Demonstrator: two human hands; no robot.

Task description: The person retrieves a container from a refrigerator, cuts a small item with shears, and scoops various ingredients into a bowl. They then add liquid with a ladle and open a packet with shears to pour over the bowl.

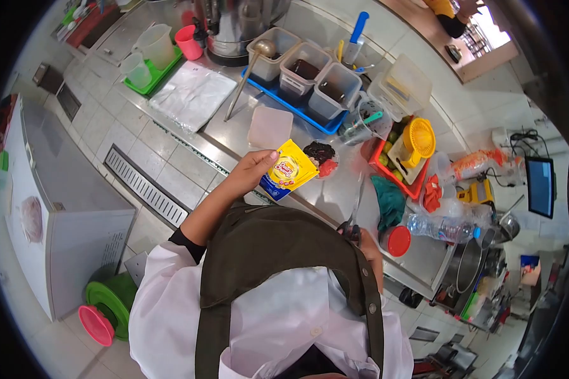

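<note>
My left hand pinches a yellow and blue sachet by its upper left edge and holds it above the steel counter. Just behind the sachet is a clear cup with dark jelly-like pieces and red pieces in it. Low at the counter's edge, my right hand is closed around the dark handles of what look like scissors, their metal blades pointing away from me. Part of that hand is hidden by the apron. A pale, translucent square lid lies on the counter near my left hand.
Tubs of dark contents stand in a blue tray, with a ladle leaning on one. To the right are a red basket of limes, a yellow juicer, a red-lidded jar and plastic bottles. Plastic bags lie left.
</note>
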